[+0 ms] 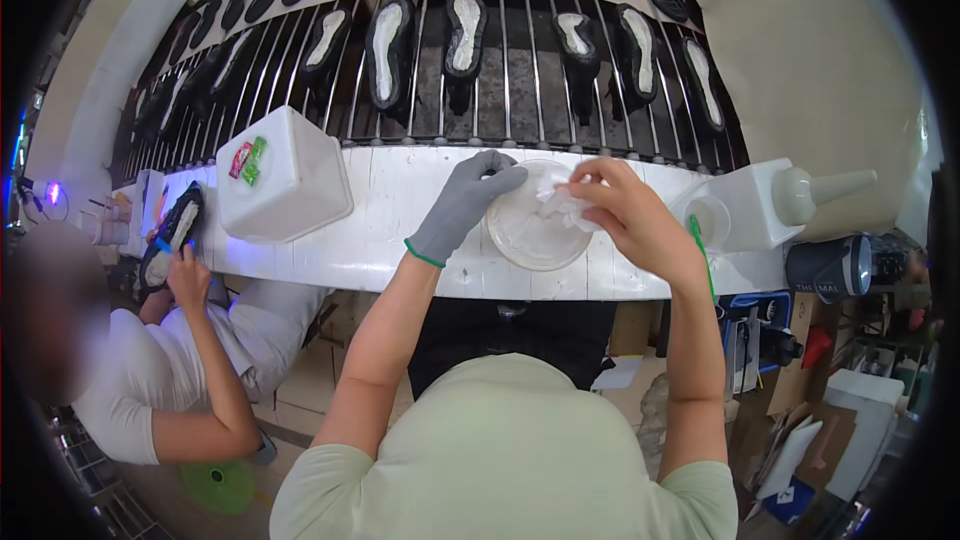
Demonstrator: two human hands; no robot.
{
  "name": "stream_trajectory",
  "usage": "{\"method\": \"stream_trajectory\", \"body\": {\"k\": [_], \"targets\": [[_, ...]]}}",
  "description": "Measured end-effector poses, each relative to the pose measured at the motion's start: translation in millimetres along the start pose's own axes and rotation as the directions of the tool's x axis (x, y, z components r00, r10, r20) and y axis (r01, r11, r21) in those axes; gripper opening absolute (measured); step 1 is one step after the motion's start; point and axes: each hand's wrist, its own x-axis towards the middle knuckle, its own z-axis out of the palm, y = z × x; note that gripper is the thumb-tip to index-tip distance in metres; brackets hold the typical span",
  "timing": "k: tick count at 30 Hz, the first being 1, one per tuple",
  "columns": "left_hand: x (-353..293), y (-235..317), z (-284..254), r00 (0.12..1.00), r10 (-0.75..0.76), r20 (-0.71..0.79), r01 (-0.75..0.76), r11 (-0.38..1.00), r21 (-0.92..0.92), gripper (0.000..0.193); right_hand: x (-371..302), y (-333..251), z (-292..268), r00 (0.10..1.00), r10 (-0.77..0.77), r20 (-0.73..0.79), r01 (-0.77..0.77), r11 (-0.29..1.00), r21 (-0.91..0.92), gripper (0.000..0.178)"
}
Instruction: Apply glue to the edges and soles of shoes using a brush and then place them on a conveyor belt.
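Note:
My left hand (470,198), in a grey glove with a green cuff, grips the upper left rim of a round, clear shallow tub (530,248). The tub stands on the white bench in front of me, and whitish smears show inside it. My bare right hand (625,212) pinches a crumpled white tissue (562,202) over the tub's upper right part. Whether the tissue touches the tub's inside, I cannot tell. The right fingertips are partly hidden by the tissue.
Beyond the white bench (400,258), black shoes lie soles up on a metal roller rack (520,70). A white box (280,180) with small colourful packets stands left; a white bottle (770,202) and cup (708,212) stand right. At left, a co-worker (205,360) brushes a shoe (172,238).

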Motion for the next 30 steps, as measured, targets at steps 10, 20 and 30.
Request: {"method": "stream_trajectory", "body": {"k": [10, 20, 30], "targets": [[1, -12, 14, 0.996, 0.016, -0.085, -0.035, 0.971, -0.236, 0.024, -44, -32, 33, 0.983, 0.094, -0.159, -0.088, 0.995, 0.041, 0.040], [0, -12, 14, 1.000, 0.004, -0.022, -0.012, 0.919, -0.393, 0.018, -5, -57, 92, 0.942, -0.048, -0.332, -0.017, 0.982, -0.188, 0.039], [1, -10, 15, 0.999, 0.025, -0.026, -0.033, 0.931, -0.363, 0.022, -35, -48, 59, 0.979, -0.051, -0.198, 0.006, 0.975, -0.222, 0.039]]}}
